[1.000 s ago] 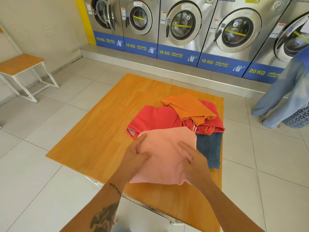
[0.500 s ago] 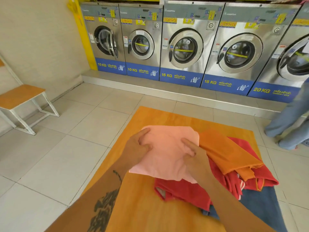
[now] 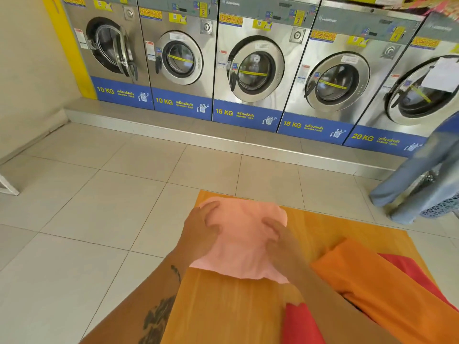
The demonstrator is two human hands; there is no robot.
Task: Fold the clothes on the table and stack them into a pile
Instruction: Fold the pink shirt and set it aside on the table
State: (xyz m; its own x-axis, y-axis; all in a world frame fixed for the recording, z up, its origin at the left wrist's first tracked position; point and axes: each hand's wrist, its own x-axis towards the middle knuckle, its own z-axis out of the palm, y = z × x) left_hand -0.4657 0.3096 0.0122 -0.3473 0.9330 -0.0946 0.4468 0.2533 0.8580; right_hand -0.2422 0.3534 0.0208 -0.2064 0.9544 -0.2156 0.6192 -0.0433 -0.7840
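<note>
A folded pink garment sits at the far left corner of the wooden table. My left hand grips its left edge and my right hand grips its right side, thumbs on top. An orange garment lies unfolded to the right, over a red garment that shows at the near edge and behind the orange one. The blue cloth seen earlier is out of view.
A row of steel washing machines lines the far wall on a raised step. A person in jeans stands at the right beside a blue basket. Tiled floor surrounds the table; a bench leg shows far left.
Both hands have carried the folded pink garment from the near side of the table, over the red and orange clothes, to the far left corner. The view has tilted upward.
</note>
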